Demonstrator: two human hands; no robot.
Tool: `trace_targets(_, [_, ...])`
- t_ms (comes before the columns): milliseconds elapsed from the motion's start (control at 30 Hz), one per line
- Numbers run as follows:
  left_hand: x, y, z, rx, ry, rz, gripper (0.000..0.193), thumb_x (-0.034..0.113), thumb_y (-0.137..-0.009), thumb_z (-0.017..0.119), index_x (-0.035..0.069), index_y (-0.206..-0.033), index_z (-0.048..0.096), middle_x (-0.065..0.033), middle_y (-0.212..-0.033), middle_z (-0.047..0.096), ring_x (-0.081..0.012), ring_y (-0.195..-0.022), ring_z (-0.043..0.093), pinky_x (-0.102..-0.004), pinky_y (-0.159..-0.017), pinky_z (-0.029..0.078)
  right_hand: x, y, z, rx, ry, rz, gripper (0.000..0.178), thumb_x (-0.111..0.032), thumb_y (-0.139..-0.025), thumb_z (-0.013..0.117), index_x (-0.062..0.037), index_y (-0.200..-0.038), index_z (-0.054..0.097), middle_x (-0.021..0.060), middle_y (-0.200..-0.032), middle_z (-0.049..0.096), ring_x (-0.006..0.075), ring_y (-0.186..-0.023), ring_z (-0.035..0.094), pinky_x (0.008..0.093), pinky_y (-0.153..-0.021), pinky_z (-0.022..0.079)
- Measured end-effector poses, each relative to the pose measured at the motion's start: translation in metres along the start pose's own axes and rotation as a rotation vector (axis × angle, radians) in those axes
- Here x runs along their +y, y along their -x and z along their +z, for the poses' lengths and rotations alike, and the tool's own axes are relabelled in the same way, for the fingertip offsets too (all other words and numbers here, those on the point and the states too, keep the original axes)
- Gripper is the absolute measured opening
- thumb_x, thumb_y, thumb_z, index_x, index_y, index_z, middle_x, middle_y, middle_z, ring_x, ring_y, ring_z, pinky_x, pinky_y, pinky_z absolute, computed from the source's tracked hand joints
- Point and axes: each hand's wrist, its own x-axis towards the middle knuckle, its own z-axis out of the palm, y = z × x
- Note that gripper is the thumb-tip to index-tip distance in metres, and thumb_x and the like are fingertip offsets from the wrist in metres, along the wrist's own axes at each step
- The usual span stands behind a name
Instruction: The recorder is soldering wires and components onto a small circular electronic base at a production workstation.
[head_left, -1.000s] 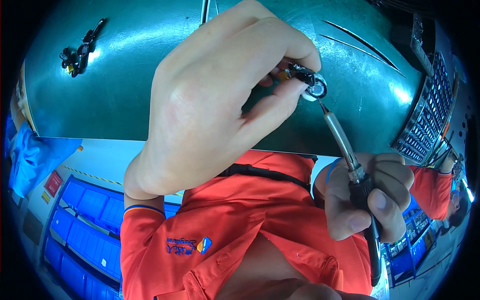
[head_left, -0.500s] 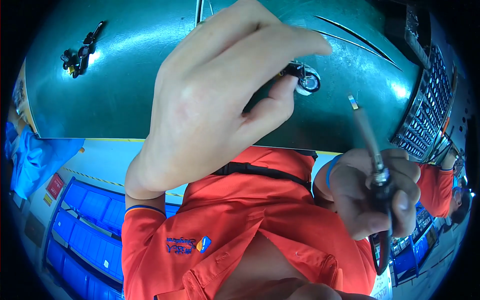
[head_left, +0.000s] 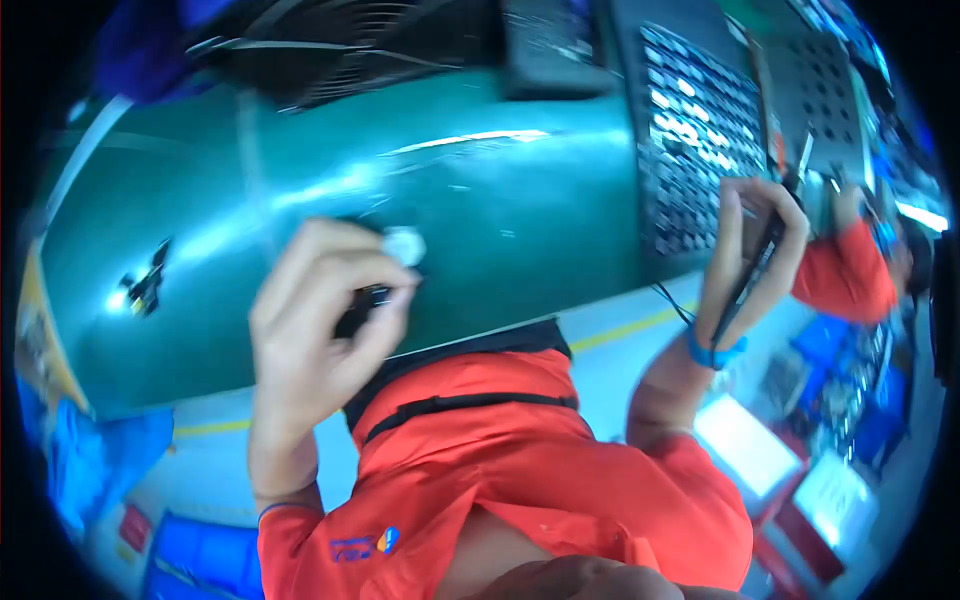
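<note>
Held over the green tabletop (head_left: pixel 500 250), my left hand (head_left: pixel 320 320) is closed around a small black part (head_left: pixel 375 295), most of which the fingers hide. A pale round disc (head_left: pixel 404 245) shows just beyond its fingertips, blurred by motion. Out to the right, my right hand (head_left: pixel 765 225) grips the black handle of a soldering iron (head_left: pixel 762 262), beside the tray of small parts. The iron's thin tip (head_left: pixel 806 150) points up and away from me, and its cord runs down by my wrist.
Rows of small shiny round parts fill a dark tray (head_left: pixel 700 140) at the table's right. A black box-shaped device (head_left: pixel 558 55) stands at the far edge. Small black parts (head_left: pixel 147 280) lie on the left. A co-worker's red sleeve (head_left: pixel 850 275) is close on the right.
My view has swung to the right. My right hand has gone from near my body out to the tray's side, still with the soldering iron. My left hand keeps its small part.
</note>
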Motion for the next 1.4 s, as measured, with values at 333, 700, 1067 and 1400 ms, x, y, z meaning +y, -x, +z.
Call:
trace_targets(333, [-0.05,0.03,-0.13,0.644,-0.306,-0.413,0.011,0.011,-0.095,0.07,0.008,-0.104,0.077,-0.0058,-0.098,0.07,-0.0161,-0.086,0.066,-0.0295,-0.074,0.053,0.029,-0.021,0.007,-0.295,0.0,0.007,0.029,0.003,-0.094,0.067,-0.0068,-0.12,0.059,0.0059,-0.104,0.069,0.0126,-0.093,0.063,0.0258,-0.079,0.047])
trace_targets(700, [-0.199,0.027,-0.287,0.794,-1.278,-0.291,0.029,0.021,-0.095,0.067,0.004,-0.117,0.073,-0.0181,-0.109,0.072,-0.0328,-0.101,0.069,-0.0411,-0.09,0.054,-0.017,-0.011,-0.001,-0.25,0.043,-0.127,0.027,0.007,-0.091,0.065,-0.0028,-0.115,0.056,0.0085,-0.099,0.065,0.0188,-0.091,0.061,0.0307,-0.081,0.048])
trace_targets(1067, [-0.237,-0.187,-0.2,0.337,-0.999,-0.551,0.037,0.035,-0.1,0.059,0.002,-0.112,0.07,-0.0242,-0.108,0.073,-0.0428,-0.095,0.072,-0.0542,-0.081,0.058,-0.081,0.085,0.052,-0.371,-0.229,-0.278,0.029,0.014,-0.085,0.07,-0.0014,-0.107,0.057,0.0116,-0.1,0.069,0.0228,-0.086,0.061,0.0326,-0.083,0.048])
trace_targets(1400, [-0.215,-0.205,-0.218,0.212,-0.687,-0.473,0.021,0.026,-0.078,0.084,0.006,-0.086,0.082,-0.0168,-0.083,0.077,-0.0296,-0.078,0.076,-0.04,-0.077,0.061,-0.081,0.082,0.056,-0.434,-0.3,-0.247,0.032,0.015,-0.089,0.068,-0.0014,-0.111,0.052,0.0177,-0.101,0.072,0.0221,-0.09,0.067,0.0317,-0.084,0.052])
